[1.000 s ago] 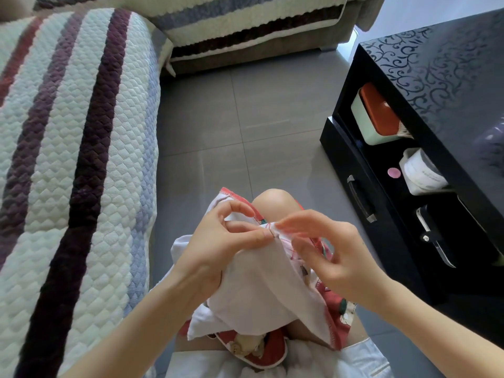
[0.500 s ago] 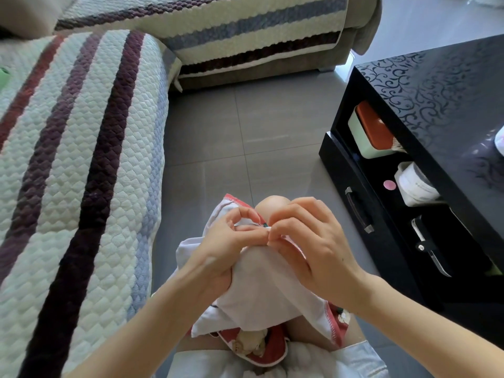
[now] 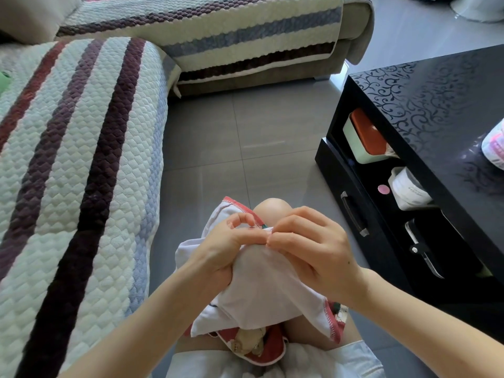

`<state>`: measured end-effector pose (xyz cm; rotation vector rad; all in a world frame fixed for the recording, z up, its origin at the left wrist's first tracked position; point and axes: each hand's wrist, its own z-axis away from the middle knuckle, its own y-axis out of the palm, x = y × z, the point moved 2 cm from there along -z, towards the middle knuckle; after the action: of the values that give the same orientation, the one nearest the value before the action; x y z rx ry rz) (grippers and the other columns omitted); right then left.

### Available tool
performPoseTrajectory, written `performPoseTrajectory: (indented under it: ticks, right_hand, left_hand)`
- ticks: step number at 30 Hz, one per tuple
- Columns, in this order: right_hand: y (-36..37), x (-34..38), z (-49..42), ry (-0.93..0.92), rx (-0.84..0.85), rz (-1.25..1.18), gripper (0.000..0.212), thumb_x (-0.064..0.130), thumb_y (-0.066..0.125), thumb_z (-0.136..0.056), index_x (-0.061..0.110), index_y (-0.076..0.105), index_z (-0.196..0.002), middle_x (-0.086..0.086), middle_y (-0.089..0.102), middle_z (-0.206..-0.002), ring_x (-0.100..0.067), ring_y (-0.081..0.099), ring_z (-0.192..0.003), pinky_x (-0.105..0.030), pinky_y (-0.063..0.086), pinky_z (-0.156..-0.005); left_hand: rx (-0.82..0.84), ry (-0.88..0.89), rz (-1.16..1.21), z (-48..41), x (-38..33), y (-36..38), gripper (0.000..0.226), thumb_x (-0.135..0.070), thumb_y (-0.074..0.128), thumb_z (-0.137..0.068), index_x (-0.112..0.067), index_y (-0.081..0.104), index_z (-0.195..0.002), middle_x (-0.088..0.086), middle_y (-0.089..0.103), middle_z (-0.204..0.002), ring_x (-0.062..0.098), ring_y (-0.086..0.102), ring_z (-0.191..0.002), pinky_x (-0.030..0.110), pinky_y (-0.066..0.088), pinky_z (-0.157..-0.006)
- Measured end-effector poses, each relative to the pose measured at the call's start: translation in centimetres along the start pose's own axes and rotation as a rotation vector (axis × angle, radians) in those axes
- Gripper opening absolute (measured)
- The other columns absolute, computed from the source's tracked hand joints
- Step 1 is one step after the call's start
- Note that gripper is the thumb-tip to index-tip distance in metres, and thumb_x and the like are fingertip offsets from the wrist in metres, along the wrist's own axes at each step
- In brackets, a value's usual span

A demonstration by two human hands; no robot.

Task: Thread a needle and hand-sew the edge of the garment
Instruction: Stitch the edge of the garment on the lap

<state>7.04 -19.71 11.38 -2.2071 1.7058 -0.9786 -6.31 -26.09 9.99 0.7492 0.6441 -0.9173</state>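
Note:
A white garment [image 3: 261, 290] with red overlocked edging lies over my knee, its inside facing up. My left hand [image 3: 221, 249] grips the cloth, thumb and forefinger pinching the folded edge near the red seam [image 3: 240, 205]. My right hand [image 3: 313, 249] meets it fingertip to fingertip, its thumb and forefinger pinched together at the edge of the cloth. The needle and thread are too small to make out between the fingers.
A quilted striped sofa cover [image 3: 76, 173] fills the left side. A black coffee table [image 3: 436, 126] stands at the right, its open shelf holding a red-lidded box [image 3: 365, 137], a white jar [image 3: 409, 186] and a knife [image 3: 425, 257]. Grey tiled floor [image 3: 245, 137] lies ahead.
My right hand has closed in from an open spread to pinch at the cloth's edge against my left fingertips. The camera has tilted up a little.

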Motion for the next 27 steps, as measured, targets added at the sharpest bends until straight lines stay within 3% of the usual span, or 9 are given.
performPoseTrajectory:
  ticks: [7, 10, 12, 14, 16, 18, 20, 23, 27]
  right_hand:
    - [-1.5, 1.3, -1.7, 0.107, -0.069, -0.235, 0.007, 0.001, 0.055, -0.089, 0.007, 0.059, -0.087, -0.007, 0.063, -0.077, -0.021, 0.058, -0.073, -0.031, 0.048, -0.069]
    - [-2.5, 0.6, -2.3, 0.479, -0.093, -0.523, 0.013, 0.014, 0.053, -0.095, 0.004, 0.056, -0.088, -0.007, 0.066, -0.081, -0.022, 0.066, -0.076, -0.035, 0.054, -0.071]
    - [-3.1, -0.2, -2.6, 0.731, -0.084, -0.749, 0.021, 0.020, 0.050, -0.094, 0.000, 0.051, -0.087, -0.010, 0.071, -0.080, -0.025, 0.070, -0.078, -0.031, 0.056, -0.074]
    - [-3.8, -0.9, -2.8, 0.914, -0.098, -0.943, 0.021, 0.023, 0.047, -0.087, 0.002, 0.047, -0.085, -0.011, 0.069, -0.069, -0.026, 0.069, -0.066, -0.030, 0.057, -0.066]
    - [-4.3, -1.8, -2.8, 1.022, -0.168, -1.028, 0.019, 0.024, 0.047, -0.087, 0.005, 0.044, -0.083, -0.005, 0.054, -0.054, -0.020, 0.055, -0.047, -0.026, 0.050, -0.050]
    - [-4.7, -2.7, -2.7, 1.050, -0.225, -0.978, 0.019, 0.027, 0.052, -0.085, 0.009, 0.048, -0.083, -0.002, 0.031, -0.052, -0.012, 0.030, -0.042, -0.020, 0.031, -0.043]
    - [-4.9, -3.5, -2.8, 1.024, -0.211, -0.846, 0.021, 0.031, 0.058, -0.083, 0.011, 0.053, -0.082, -0.002, 0.021, -0.056, -0.011, 0.019, -0.048, -0.021, 0.019, -0.045]
    - [-4.4, -4.3, -3.0, 0.990, -0.109, -0.656, 0.016, 0.025, 0.059, -0.091, 0.012, 0.057, -0.083, 0.006, 0.029, -0.055, -0.006, 0.026, -0.048, -0.014, 0.026, -0.047]
    - [-3.1, -4.2, -4.0, 0.913, 0.013, -0.551, 0.013, 0.018, 0.045, -0.084, 0.013, 0.058, -0.087, 0.012, 0.044, -0.057, -0.005, 0.036, -0.055, -0.013, 0.032, -0.055]
  left_hand:
    - [-0.099, 0.186, -0.038, 0.0, 0.2, 0.2, 0.048, 0.010, 0.077, -0.048, -0.008, 0.044, -0.078, 0.000, 0.062, -0.052, 0.010, 0.060, -0.049, 0.016, 0.045, -0.049]
    - [-0.052, 0.189, -0.059, -0.2, 0.2, 0.1, 0.040, 0.009, 0.079, -0.065, -0.009, 0.048, -0.085, 0.003, 0.069, -0.063, 0.012, 0.066, -0.064, 0.017, 0.049, -0.063]
    - [0.027, 0.181, -0.055, -0.3, -0.5, 0.1, 0.041, 0.005, 0.080, -0.059, -0.008, 0.054, -0.089, 0.004, 0.070, -0.065, 0.012, 0.067, -0.067, 0.020, 0.049, -0.070]
    - [0.108, 0.153, 0.018, -0.4, -1.4, 0.3, 0.040, 0.002, 0.073, -0.055, -0.009, 0.058, -0.091, 0.003, 0.066, -0.062, 0.013, 0.062, -0.059, 0.022, 0.047, -0.068]
    - [0.152, 0.147, 0.073, -0.4, -2.4, 0.5, 0.044, 0.003, 0.071, -0.051, -0.009, 0.060, -0.092, 0.004, 0.063, -0.062, 0.013, 0.056, -0.054, 0.022, 0.044, -0.063]
    - [0.165, 0.185, 0.039, -0.4, -3.8, 0.6, 0.047, 0.001, 0.070, -0.048, -0.010, 0.060, -0.093, 0.002, 0.062, -0.061, 0.011, 0.055, -0.053, 0.018, 0.045, -0.059]
    - [0.199, 0.236, -0.003, 0.0, -5.8, 0.8, 0.048, -0.004, 0.070, -0.046, -0.011, 0.062, -0.093, 0.001, 0.061, -0.063, 0.012, 0.053, -0.056, 0.019, 0.045, -0.062]
    - [0.266, 0.334, -0.110, 1.0, -8.9, 1.6, 0.046, -0.002, 0.068, -0.048, -0.011, 0.062, -0.093, -0.001, 0.057, -0.062, 0.009, 0.053, -0.057, 0.014, 0.043, -0.058]
    - [0.288, 0.503, -0.378, 2.7, -12.1, 2.9, 0.036, 0.005, 0.063, -0.058, -0.012, 0.061, -0.090, -0.002, 0.053, -0.059, 0.007, 0.048, -0.053, 0.012, 0.041, -0.055]
